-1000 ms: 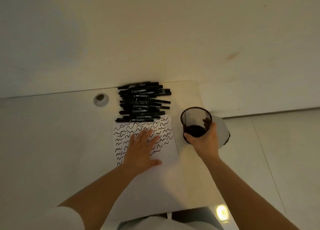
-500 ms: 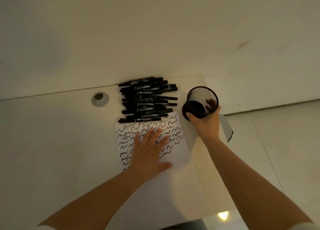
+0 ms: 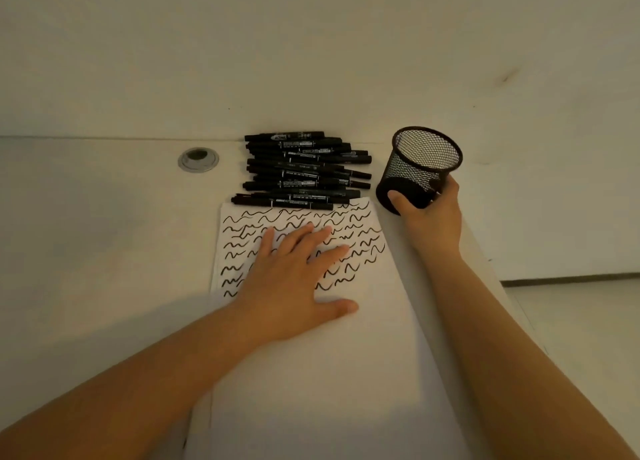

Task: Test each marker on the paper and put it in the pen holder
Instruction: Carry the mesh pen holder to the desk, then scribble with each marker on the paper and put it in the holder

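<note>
I am gripping the pen holder [image 3: 420,169] low on its wall with my right hand [image 3: 431,217], fingers wrapped around it, tipping it at the table's [image 3: 97,238] far right, just beside the markers [image 3: 304,169]. My left hand [image 3: 294,279] is lying flat, fingers spread, pinning the paper [image 3: 346,355]. The mesh holder is probably light and stiff, easily tipped. The markers, stacked above the paper, look slim and smooth; I would pinch one mid-barrel.

Plain off-white wall [image 3: 311,51] with a small dark smudge [image 3: 509,75] upper right. Pale table [image 3: 86,252] butts against it, round cable grommet [image 3: 198,159] set in. Light floor [image 3: 581,321] at right, dim warm lighting.
</note>
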A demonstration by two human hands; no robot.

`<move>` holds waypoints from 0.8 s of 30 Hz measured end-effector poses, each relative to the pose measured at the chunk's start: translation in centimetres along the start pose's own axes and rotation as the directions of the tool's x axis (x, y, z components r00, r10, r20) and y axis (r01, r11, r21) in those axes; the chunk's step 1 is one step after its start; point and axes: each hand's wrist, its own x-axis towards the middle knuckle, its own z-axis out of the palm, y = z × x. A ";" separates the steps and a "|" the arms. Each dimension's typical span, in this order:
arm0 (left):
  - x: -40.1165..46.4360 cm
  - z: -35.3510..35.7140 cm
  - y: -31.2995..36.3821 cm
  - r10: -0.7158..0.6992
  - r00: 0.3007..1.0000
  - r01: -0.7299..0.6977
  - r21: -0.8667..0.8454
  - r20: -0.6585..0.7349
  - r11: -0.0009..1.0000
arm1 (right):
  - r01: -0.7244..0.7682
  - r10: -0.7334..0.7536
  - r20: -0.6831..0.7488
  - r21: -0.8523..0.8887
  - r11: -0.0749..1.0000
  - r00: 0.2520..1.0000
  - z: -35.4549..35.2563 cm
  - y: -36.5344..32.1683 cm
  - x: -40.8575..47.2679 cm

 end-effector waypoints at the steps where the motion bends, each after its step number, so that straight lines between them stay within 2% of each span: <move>1: 0.1 0.0 0.0 0.003 1.000 -0.003 -0.001 -0.015 1.000 | 0.011 -0.011 -0.001 -0.005 1.000 1.000 -0.1 0.0 0.1; 16: -0.7 0.3 -0.2 0.035 0.993 -0.037 -0.014 -0.110 0.999 | 0.078 -0.078 -0.003 -0.079 0.994 0.997 0.4 0.0 -0.3; 19: -0.6 0.1 -0.2 0.022 0.983 -0.038 -0.088 -0.184 0.995 | 0.066 -0.065 0.018 -0.063 0.996 0.998 0.3 -0.3 -0.8; 22: -0.4 -0.4 -0.8 -0.075 0.956 -0.010 -0.284 -0.285 0.959 | 0.045 -0.043 0.035 -0.070 0.997 0.998 -0.2 -0.4 -1.9; 24: 0.1 -1.3 -2.2 -0.127 0.919 0.028 -0.259 -0.372 0.966 | 0.030 -0.027 0.031 -0.090 0.995 0.999 -0.6 -0.3 -2.6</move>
